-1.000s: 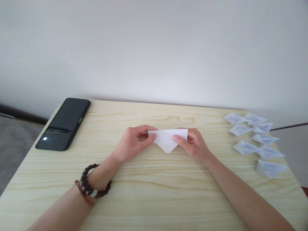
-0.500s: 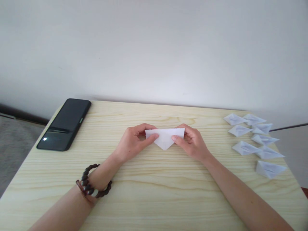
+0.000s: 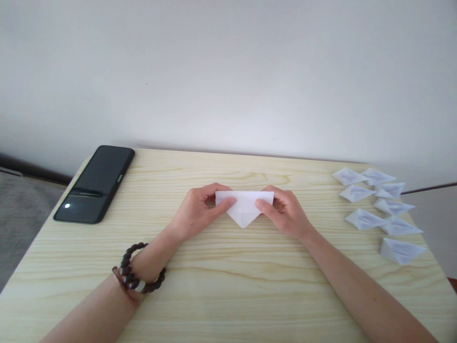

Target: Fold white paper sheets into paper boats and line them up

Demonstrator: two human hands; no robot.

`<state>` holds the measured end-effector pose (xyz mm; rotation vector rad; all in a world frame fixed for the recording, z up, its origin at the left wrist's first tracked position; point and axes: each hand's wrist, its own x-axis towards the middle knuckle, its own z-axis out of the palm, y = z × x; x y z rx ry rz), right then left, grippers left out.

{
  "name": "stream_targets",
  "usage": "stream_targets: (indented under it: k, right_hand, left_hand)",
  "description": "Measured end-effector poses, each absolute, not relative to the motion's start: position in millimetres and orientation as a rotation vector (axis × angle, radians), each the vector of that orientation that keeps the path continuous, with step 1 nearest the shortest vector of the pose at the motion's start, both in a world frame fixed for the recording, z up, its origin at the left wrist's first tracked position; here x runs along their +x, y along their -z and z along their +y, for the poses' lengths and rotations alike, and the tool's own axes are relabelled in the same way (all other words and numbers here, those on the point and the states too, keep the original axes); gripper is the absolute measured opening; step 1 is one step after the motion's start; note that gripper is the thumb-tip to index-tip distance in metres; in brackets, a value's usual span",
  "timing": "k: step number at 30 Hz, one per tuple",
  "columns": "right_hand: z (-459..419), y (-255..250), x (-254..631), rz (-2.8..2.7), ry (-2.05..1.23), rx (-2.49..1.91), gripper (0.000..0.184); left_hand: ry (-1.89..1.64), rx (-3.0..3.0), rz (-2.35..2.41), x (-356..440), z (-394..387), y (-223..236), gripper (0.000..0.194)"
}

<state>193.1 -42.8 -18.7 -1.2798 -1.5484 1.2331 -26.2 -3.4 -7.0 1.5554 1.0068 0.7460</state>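
Between my two hands is a folded sheet of white paper (image 3: 243, 206), with a straight top edge and a point hanging down toward me. A crease line runs across it above the point. My left hand (image 3: 200, 209) pinches its left end, thumb on the front face and fingers behind. At the right end my right hand (image 3: 285, 212) grips it the same way. The fingers behind the paper are partly hidden. Dark beads and a thin brown band circle my left wrist.
Several folded white paper boats (image 3: 364, 218) stand in a cluster at the table's right side. A black phone (image 3: 96, 183) lies at the back left corner. Beyond the far edge of the pale wooden table (image 3: 228, 286) rises a white wall (image 3: 228, 81).
The paper has shifted slightly left with both hands still on it. Its lower point tipped up, then down again, and the crease across it shows more plainly now.
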Motion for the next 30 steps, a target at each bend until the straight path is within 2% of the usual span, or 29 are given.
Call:
stream_targets:
  k: [5,13,30]
  right_hand:
    - [-42.0,18.0,192.8,-1.569,-1.215,-1.307,0.024]
    - [-39.9,16.6,192.1,-1.454,-1.168,-1.326,0.027]
    - [-39.6,14.9,191.5,-1.603,-0.978,-1.346,0.024]
  left_hand:
    - [-0.74,1.545,1.038,-26.1,-3.2,9.2,0.034]
    - [-0.815,1.452,1.048,-26.7,-4.0,4.9,0.025]
    - [-0.813,1.568,1.08,-25.7,-2.0,6.3,0.029]
